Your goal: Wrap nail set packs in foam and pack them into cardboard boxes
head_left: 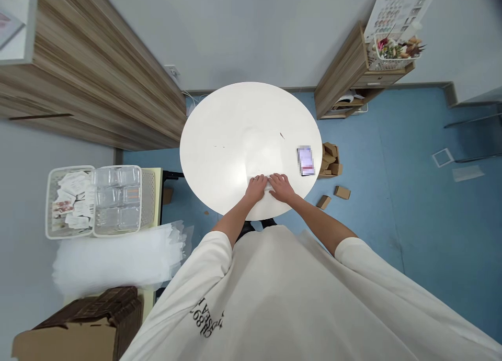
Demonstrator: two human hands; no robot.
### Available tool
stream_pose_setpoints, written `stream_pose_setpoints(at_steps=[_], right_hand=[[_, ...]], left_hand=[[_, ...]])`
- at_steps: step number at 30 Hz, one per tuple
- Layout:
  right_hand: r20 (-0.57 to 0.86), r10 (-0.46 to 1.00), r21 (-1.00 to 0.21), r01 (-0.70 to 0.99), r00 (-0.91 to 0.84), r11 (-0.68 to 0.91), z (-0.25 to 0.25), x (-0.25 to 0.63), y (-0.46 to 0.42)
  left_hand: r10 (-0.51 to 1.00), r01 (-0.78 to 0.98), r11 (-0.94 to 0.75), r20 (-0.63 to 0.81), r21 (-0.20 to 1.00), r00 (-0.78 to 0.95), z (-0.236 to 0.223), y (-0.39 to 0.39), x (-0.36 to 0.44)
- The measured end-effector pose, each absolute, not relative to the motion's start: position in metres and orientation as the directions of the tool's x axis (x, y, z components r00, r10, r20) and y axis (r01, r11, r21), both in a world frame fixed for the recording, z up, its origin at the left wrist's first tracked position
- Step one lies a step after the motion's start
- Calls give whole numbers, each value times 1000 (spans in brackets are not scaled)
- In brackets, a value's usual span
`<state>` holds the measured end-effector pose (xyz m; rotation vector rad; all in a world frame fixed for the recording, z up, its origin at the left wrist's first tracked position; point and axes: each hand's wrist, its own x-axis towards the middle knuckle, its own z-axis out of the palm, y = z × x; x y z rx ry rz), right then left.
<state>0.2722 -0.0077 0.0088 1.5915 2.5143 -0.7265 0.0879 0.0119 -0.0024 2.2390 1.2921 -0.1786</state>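
Both my hands rest side by side near the front edge of a round white table (235, 120). My left hand (256, 187) lies palm down with the fingers curled, a ring on one finger. My right hand (281, 187) lies flat beside it, fingers spread forward. Between and under them sits a small white item (269, 185), mostly hidden, and I cannot make out what it is. A phone (306, 160) lies on the table to the right of my right hand.
Small cardboard boxes (331, 159) lie on the blue floor right of the table. At the left stand white baskets (70, 201) with papers and clear trays (117, 199), a pile of plastic bags (117, 256) and a cardboard box (78, 324). A wooden shelf (345, 73) stands at the back right.
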Motion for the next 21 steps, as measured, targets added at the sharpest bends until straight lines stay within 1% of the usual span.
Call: stream_pose_setpoints(at_steps=[7, 13, 17, 21], right_hand=[[-343, 794, -385, 846, -501, 368, 5, 261, -13], [-448, 714, -424, 831, -538, 360, 11, 257, -8], [-509, 691, -437, 846, -513, 307, 15, 258, 3], [-593, 683, -411, 890, -427, 200, 18, 260, 20]], left_hand=[[752, 828, -368, -388, 424, 533, 8, -5, 72], [740, 839, -327, -433, 435, 514, 18, -18, 57], [751, 864, -295, -459, 409, 474, 20, -10, 50], [740, 893, -209, -532, 399, 411, 22, 10, 47]])
